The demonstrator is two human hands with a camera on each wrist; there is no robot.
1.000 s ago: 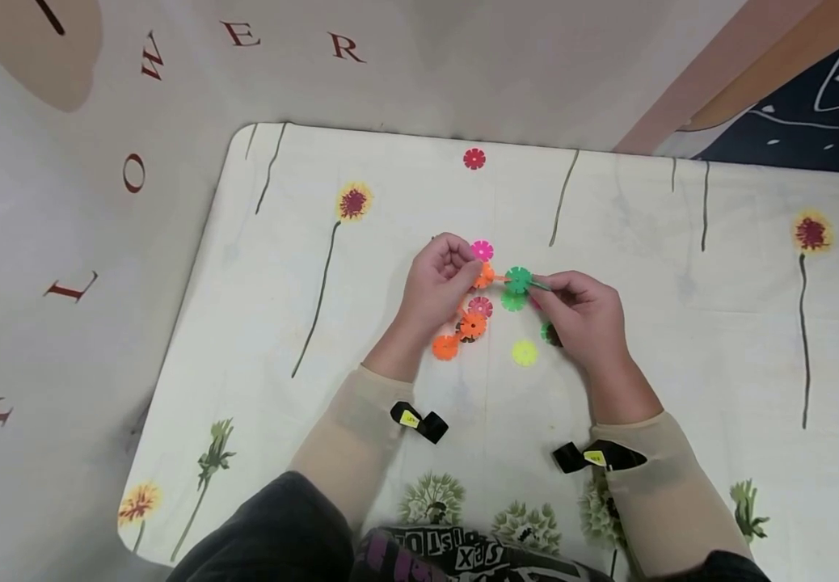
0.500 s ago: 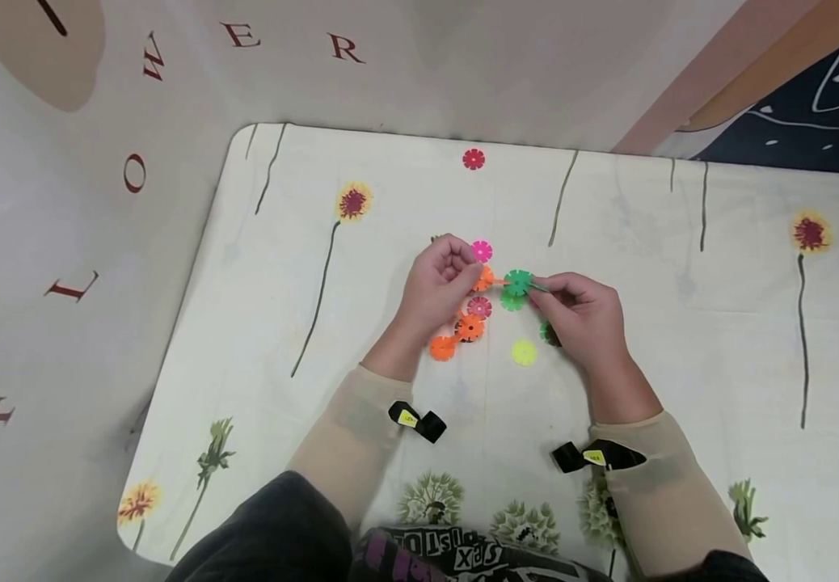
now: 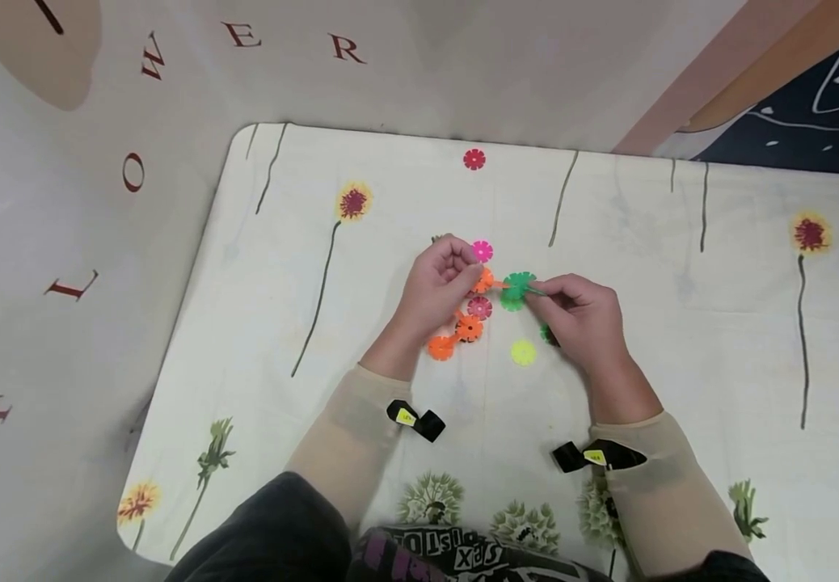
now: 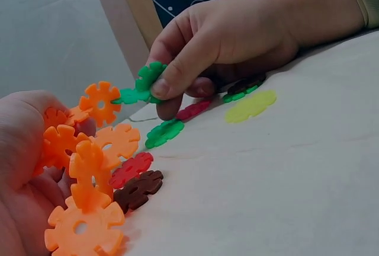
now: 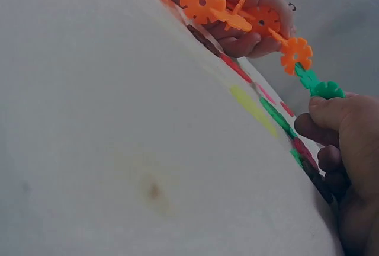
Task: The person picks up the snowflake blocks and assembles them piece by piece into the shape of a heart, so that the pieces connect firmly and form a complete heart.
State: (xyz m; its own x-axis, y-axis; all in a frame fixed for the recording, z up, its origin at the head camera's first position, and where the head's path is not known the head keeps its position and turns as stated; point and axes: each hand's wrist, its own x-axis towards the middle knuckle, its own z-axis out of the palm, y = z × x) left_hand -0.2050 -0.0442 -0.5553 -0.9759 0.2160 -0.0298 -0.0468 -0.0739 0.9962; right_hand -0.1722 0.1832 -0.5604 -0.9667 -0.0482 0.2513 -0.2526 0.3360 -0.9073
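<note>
My left hand [image 3: 434,283] grips a chain of interlocking orange notched plastic discs [image 4: 98,232], whose lower end hangs beside the palm. Two green notched discs [image 4: 148,78], slotted together at an angle, are pinched between thumb and fingers of my right hand [image 3: 587,319]. In the left wrist view, one green disc meets the edge of the chain's end orange disc [image 4: 108,112]; how deep it sits in the slot is hard to tell. My left fingers hide part of the chain.
Loose discs lie on the flower-print tablecloth [image 3: 681,339] below and around the hands: yellow [image 3: 524,352], green [image 4: 164,133], red [image 4: 131,170], brown [image 4: 139,190] and pink [image 3: 482,250]. Another red disc [image 3: 474,159] lies near the far edge.
The green discs have tilted and dipped slightly in my right hand. The chain's loose orange end has swung a little left. Both hands stay almost in place.
</note>
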